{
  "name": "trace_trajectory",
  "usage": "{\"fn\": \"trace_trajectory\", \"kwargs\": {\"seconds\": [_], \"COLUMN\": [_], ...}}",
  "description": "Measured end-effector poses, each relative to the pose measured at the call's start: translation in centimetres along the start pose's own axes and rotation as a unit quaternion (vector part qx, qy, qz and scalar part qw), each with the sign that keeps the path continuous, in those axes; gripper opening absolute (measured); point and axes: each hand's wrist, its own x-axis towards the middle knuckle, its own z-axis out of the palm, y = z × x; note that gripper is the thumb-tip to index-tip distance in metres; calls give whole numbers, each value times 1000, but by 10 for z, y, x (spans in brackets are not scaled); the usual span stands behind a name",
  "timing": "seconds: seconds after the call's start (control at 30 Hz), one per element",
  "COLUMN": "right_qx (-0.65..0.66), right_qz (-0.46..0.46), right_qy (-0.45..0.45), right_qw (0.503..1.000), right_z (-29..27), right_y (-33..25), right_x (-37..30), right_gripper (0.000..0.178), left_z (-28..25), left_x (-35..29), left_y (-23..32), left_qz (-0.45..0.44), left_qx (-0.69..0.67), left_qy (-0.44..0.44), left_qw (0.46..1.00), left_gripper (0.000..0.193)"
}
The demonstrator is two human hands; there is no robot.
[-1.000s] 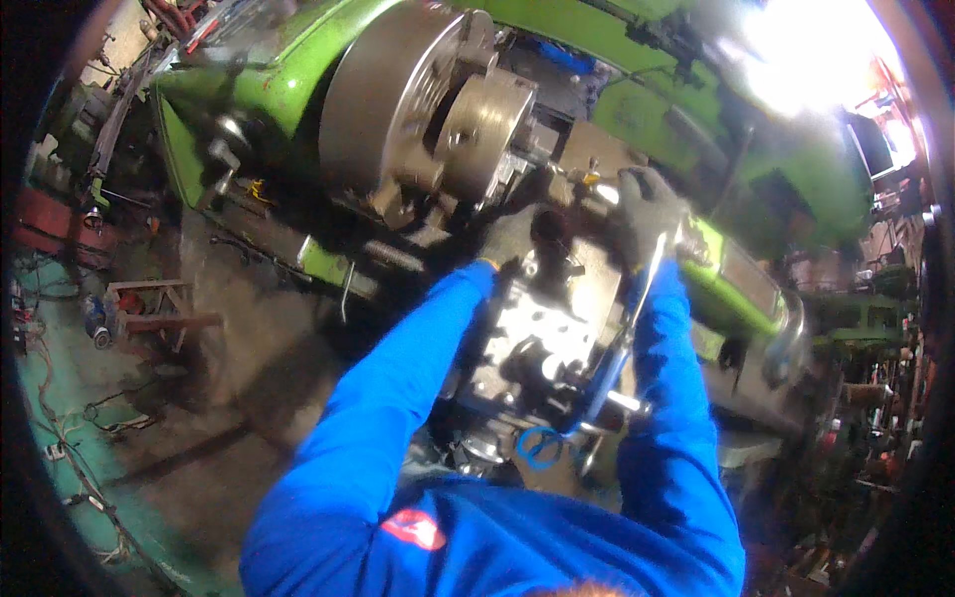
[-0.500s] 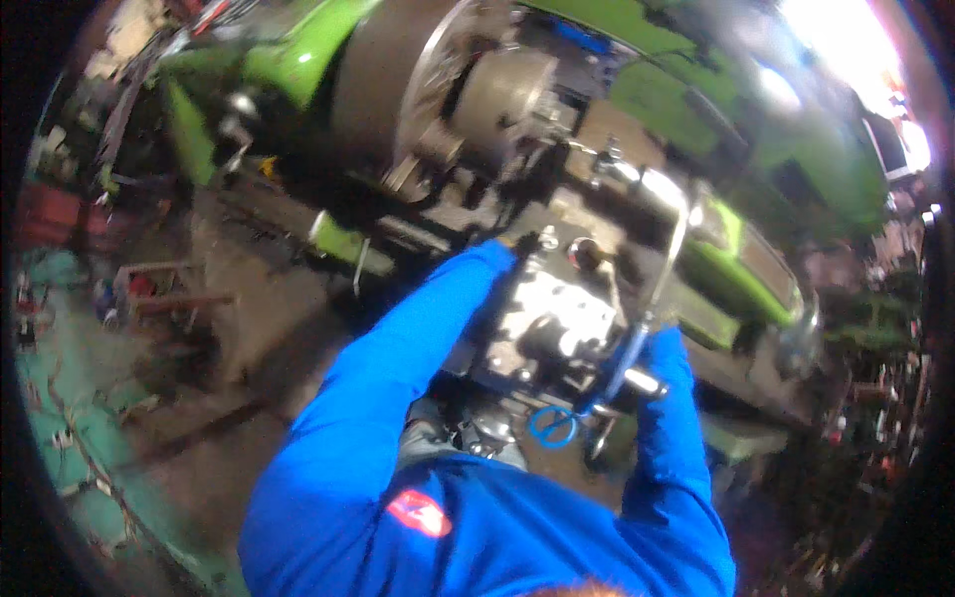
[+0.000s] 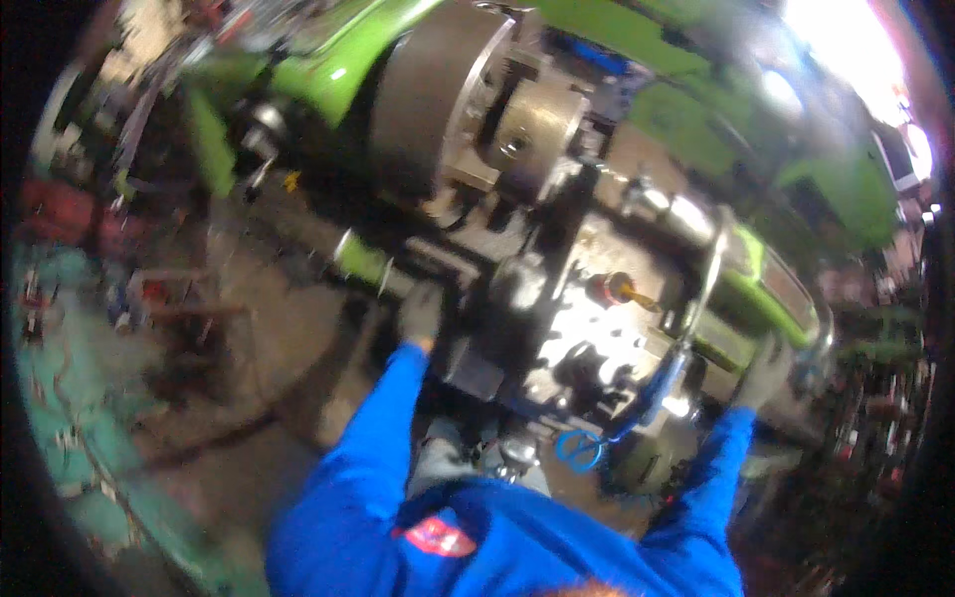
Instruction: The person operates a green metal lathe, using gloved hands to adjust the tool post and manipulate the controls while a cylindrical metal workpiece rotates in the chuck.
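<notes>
Green machine [image 3: 333, 85] before you.
Metal block [image 3: 589, 343] between your left grip [image 3: 421, 314] and right grip [image 3: 766, 372]; can't tell if either's clamped.

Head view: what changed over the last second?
Left hand moved left and back toward the body; right hand moved right and back. Both left the far end of the bright metal block. Blur hides any grip. Unchanged: chuck still holds the round workpiece.
</notes>
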Motion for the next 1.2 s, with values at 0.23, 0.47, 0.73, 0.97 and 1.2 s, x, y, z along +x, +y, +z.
{"fn": "trace_trajectory", "kwargs": {"seconds": [0.23,0.47,0.73,0.97,1.2], "right_qx": [-167,503,424,335,233], "right_qz": [293,367,370,352,363], "right_qy": [97,-80,-78,-51,-29], "right_qw": [936,778,823,872,902], "right_z": [-35,-29,-13,-11,-15], "right_y": [219,249,227,220,213], "right_x": [99,166,160,170,164], "right_gripper": [78,86,79,74,68], "left_z": [-25,13,-41,-83,-102], "left_x": [53,60,44,64,-84], "left_y": [-299,-343,-302,-112,244], "left_qz": [-134,-168,11,-87,28], "left_qx": [504,481,304,-209,-256], "left_qy": [-131,-201,-78,5,-143], "left_qw": [843,836,949,974,956], "left_gripper": [69,53,40,51,71]}}
